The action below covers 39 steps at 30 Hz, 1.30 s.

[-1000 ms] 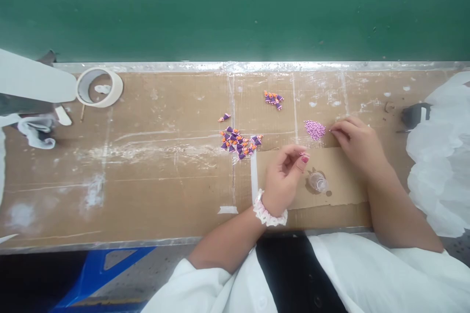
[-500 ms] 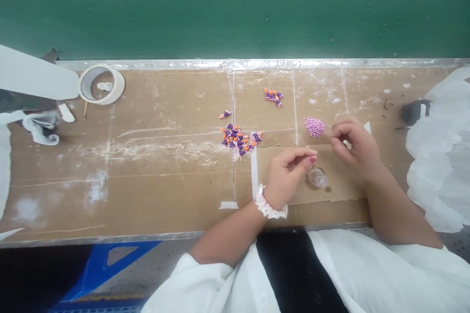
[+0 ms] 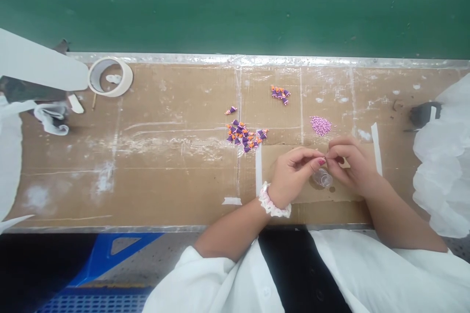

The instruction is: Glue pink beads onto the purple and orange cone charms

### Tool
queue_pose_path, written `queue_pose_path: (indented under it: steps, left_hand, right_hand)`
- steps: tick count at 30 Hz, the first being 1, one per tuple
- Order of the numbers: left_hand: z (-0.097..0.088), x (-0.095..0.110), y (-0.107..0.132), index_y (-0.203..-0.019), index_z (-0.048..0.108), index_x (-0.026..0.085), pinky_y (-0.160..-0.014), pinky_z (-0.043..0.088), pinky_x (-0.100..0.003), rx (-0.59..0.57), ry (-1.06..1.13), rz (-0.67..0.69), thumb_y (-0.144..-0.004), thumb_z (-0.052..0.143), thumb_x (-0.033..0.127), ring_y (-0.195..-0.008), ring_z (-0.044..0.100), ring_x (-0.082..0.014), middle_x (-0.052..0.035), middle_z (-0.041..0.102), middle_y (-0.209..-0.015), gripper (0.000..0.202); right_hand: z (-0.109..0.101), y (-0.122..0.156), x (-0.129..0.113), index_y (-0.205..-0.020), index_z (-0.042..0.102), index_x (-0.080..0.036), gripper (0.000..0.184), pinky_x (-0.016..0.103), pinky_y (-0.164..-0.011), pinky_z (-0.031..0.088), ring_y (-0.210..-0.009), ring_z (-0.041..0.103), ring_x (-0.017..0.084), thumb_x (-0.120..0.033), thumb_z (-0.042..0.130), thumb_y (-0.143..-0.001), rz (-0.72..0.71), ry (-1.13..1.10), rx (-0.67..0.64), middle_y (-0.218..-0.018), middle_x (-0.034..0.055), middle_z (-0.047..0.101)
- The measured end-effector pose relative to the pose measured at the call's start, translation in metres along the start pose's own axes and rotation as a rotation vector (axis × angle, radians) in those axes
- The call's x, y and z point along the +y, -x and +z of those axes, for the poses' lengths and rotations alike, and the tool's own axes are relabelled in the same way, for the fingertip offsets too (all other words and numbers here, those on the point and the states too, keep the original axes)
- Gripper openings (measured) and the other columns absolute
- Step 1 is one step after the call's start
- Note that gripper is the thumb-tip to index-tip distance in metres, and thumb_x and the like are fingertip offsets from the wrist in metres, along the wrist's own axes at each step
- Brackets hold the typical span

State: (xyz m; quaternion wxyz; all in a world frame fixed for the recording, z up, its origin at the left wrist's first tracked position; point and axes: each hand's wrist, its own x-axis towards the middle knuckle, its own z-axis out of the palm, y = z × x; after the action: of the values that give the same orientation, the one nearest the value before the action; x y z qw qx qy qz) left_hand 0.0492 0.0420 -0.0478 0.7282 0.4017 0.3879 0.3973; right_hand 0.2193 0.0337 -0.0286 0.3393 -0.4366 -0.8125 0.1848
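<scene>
My left hand (image 3: 293, 174), with a white scrunchie (image 3: 272, 201) round its wrist, pinches something too small to make out. Opposite it, my right hand (image 3: 351, 165) is also pinched, its fingertips meeting those of the left; what lies between them is hidden. Just below the fingertips a small clear cup (image 3: 322, 177) sits on a cardboard sheet (image 3: 304, 196). Beyond the hands lies a heap of tiny pink-purple beads (image 3: 320, 126). Left of my left hand is a pile of small purple and orange figures (image 3: 244, 137), and a smaller group of the same figures (image 3: 280, 94) lies farther back.
One lone figure (image 3: 231, 110) lies beside the pile. A roll of masking tape (image 3: 127, 78) stands at the far left near a rumpled cloth (image 3: 51, 118). White sheeting (image 3: 442, 156) covers the right edge. Cardboard (image 3: 165, 190) covers the table, with a green surface (image 3: 235, 10) behind.
My right hand has moved from beside the bead heap down and left to my left fingertips. The view has shifted slightly.
</scene>
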Motion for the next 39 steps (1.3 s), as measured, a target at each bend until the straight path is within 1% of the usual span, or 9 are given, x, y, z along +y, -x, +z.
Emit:
queue_pose_path:
  steps: [5,11,15,18,21,24,27,32,39]
  left_hand:
    - [0.002,0.003,0.001,-0.081,0.068,0.015,-0.074,0.052,-0.026,-0.015,0.043,-0.024,-0.077,0.069,0.035,-0.076,0.061,-0.0127,-0.0045,0.066,-0.081,0.021]
    - [0.001,0.004,0.0,-0.08,0.067,0.015,-0.07,0.051,-0.025,-0.017,0.061,-0.03,-0.078,0.068,0.034,-0.071,0.06,-0.0105,-0.0033,0.065,-0.078,0.019]
    - [0.0,0.002,-0.001,-0.08,0.067,0.015,-0.064,0.051,-0.022,-0.037,0.13,-0.058,-0.077,0.069,0.035,-0.064,0.059,-0.0085,-0.0016,0.065,-0.072,0.02]
    - [0.0,0.002,-0.002,-0.081,0.067,0.015,-0.061,0.051,-0.02,-0.063,0.19,-0.074,-0.076,0.07,0.036,-0.061,0.059,-0.0076,-0.001,0.065,-0.071,0.021]
    - [0.0,0.002,-0.002,-0.082,0.067,0.015,-0.06,0.05,-0.02,-0.073,0.203,-0.056,-0.077,0.07,0.036,-0.061,0.059,-0.0074,-0.0009,0.065,-0.073,0.021]
    - [-0.001,0.002,-0.001,-0.081,0.065,0.015,-0.061,0.05,-0.022,-0.061,0.16,-0.022,-0.079,0.068,0.036,-0.061,0.059,-0.008,-0.001,0.064,-0.074,0.02]
    - [-0.002,0.001,0.001,-0.081,0.065,0.016,-0.063,0.05,-0.024,-0.046,0.047,0.045,-0.083,0.064,0.034,-0.064,0.059,-0.009,-0.0019,0.064,-0.078,0.019]
    - [-0.003,0.002,0.003,-0.083,0.065,0.018,-0.072,0.048,-0.027,0.01,-0.282,0.248,-0.087,0.057,0.031,-0.075,0.059,-0.013,-0.0044,0.064,-0.08,0.016]
    - [-0.003,0.003,0.002,-0.083,0.063,0.019,-0.068,0.047,-0.026,0.025,-0.503,0.492,-0.09,0.053,0.024,-0.074,0.059,-0.0129,-0.0037,0.065,-0.079,0.013]
  right_hand:
    - [0.002,0.0,0.0,-0.092,0.049,-0.022,0.02,0.026,-0.056,0.048,-0.07,0.053,0.013,-0.006,0.058,-0.083,-0.125,0.169,0.064,-0.087,0.0034,0.054]
    - [0.002,-0.003,-0.001,-0.091,0.051,-0.019,0.017,0.025,-0.056,0.049,-0.069,0.054,0.013,-0.005,0.059,-0.084,-0.177,0.215,0.085,-0.084,0.0034,0.055]
    - [0.002,-0.001,0.0,-0.093,0.053,-0.02,0.017,0.025,-0.056,0.05,-0.069,0.055,0.013,-0.007,0.059,-0.084,-0.187,0.231,0.068,-0.085,0.0038,0.057]
    - [0.001,-0.002,-0.002,-0.094,0.054,-0.02,0.018,0.025,-0.056,0.05,-0.069,0.056,0.013,-0.007,0.061,-0.084,-0.156,0.215,0.114,-0.085,0.0038,0.058]
    - [0.001,-0.003,-0.005,-0.095,0.055,-0.021,0.019,0.025,-0.056,0.049,-0.067,0.057,0.012,-0.007,0.062,-0.083,-0.103,0.169,0.155,-0.084,0.0034,0.058]
    - [0.001,-0.003,-0.007,-0.097,0.056,-0.021,0.02,0.025,-0.055,0.049,-0.066,0.058,0.013,-0.008,0.062,-0.083,-0.087,0.143,0.159,-0.084,0.0035,0.059]
    - [0.002,-0.004,-0.008,-0.095,0.056,-0.021,0.021,0.024,-0.054,0.05,-0.066,0.059,0.012,-0.006,0.063,-0.081,-0.089,0.131,0.161,-0.084,0.0039,0.059]
    - [0.003,-0.005,-0.01,-0.093,0.056,-0.021,0.022,0.024,-0.052,0.048,-0.064,0.057,0.012,-0.004,0.062,-0.08,-0.076,0.054,0.145,-0.083,0.0033,0.058]
    - [0.002,-0.005,-0.01,-0.089,0.053,-0.02,0.022,0.024,-0.05,0.044,-0.063,0.052,0.012,-0.002,0.06,-0.079,-0.021,-0.035,0.106,-0.08,0.0023,0.055]
